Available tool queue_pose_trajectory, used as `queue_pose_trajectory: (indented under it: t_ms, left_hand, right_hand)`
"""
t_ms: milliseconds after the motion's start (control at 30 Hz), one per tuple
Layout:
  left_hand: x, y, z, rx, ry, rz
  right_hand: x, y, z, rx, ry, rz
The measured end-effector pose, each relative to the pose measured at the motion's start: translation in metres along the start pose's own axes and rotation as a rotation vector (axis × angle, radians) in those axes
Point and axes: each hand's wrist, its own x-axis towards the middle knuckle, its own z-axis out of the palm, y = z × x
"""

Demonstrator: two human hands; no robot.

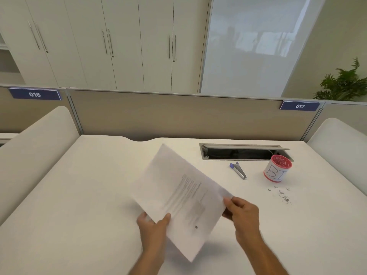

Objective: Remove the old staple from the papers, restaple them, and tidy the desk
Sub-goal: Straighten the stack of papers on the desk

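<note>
The left hand pinched the near-left edge of the papers, thumb on top and fingers beneath, wrist rising from the bottom of the view. The right hand gripped the right-hand corner of the sheaf, thumb over the top sheet and fingers curled under it, forearm angled in from the near right. Between them the sheets were lifted clear of the white worktop, tilted and turned diagonally, with their shadow falling just below; the print was blurred and no staple could be made out.

The step appeared to be squaring the loose sheets for restapling. Doing it well would mean keeping both grips light, tapping one edge on the worktop to align the corners, then holding the stack in one hand so the other was free.

Farther right lay scattered staple scraps, then the blue stapler and beside it a red-rimmed cup with a handwritten label, both just short of the open cable tray.
</note>
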Motion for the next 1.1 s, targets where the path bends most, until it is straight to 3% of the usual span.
queue_pose_trajectory:
  t_ms: [67,167,200,267,333,433,600,967,1100]
  left_hand:
    - [0.001,0.006,-0.004,0.141,0.04,0.137]
    - [-0.004,0.023,-0.003,0.516,0.055,0.669]
    - [-0.008,0.03,0.001,0.618,-0.013,0.854]
    - [-0.013,0.043,0.014,0.788,-0.257,1.045]
    - [-0.018,0.051,0.026,0.98,-0.47,1.053]
    - [-0.022,0.052,0.037,1.115,-0.573,1.02]
    - [-0.032,0.054,0.039,0.898,-0.514,0.986]
    - [-0.06,0.106,0.041,0.944,-0.438,0.957]
    - [-0.069,0.124,0.044,0.967,-0.426,0.924]
  right_hand:
    - [0.006,-0.018,-0.004,-0.19,-0.05,-0.14]
    - [0.009,-0.051,-0.006,-0.491,-0.217,-0.232]
    - [0.01,-0.061,-0.005,-0.587,-0.282,-0.236]
    - [0.012,-0.076,-0.002,-0.754,-0.394,-0.218]
    - [0.012,-0.086,0.004,-0.859,-0.485,-0.18]
    - [0.009,-0.092,0.01,-0.926,-0.564,-0.149]
    - [0.004,-0.089,0.013,-0.837,-0.535,-0.201]
    - [-0.006,-0.102,0.026,-0.302,-0.503,-0.216]
    - [-0.007,-0.114,0.03,-0.266,-0.521,-0.238]
